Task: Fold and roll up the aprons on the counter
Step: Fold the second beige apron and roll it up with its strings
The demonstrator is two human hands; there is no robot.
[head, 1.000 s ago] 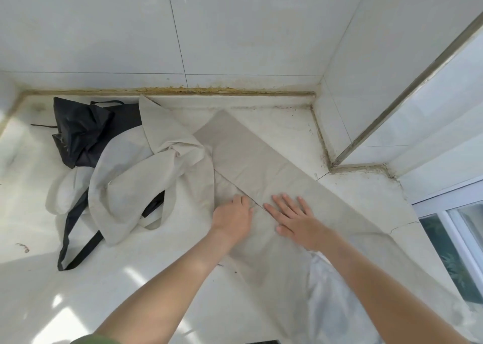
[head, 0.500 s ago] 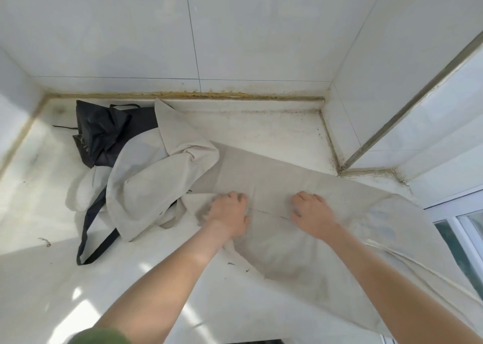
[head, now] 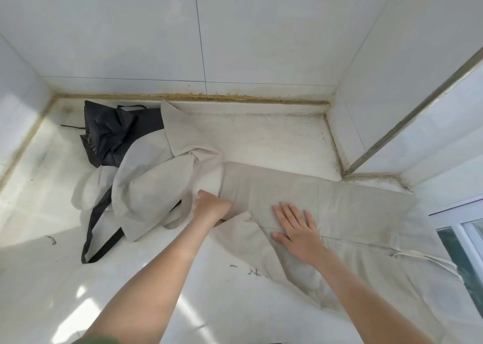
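Right hand lies flat, fingers straight and spread, pressing the near edge of the folded apron, a long beige band lying across the counter from the middle out to the right. Left hand is curled into the cloth at the band's left end, gripping it there.

Here is the danger. That left end butts right up against the crumpled beige apron, and the two are the same colour, so a pull or a roll started here could drag the loose one in with it. A tie strap trails off the right end near the window. Left loose, it could get rolled in crooked or hang out of the finished roll. The lower layer bunches up near the right forearm, and a roll over that wrinkle would likely come out lopsided.

What can't be read: the left fingertips are tucked under the hand, so which layer they hold is unclear. The black apron is half buried under the beige heap. The folded apron's near right part runs out of the picture — how far it hangs off the counter is hidden.
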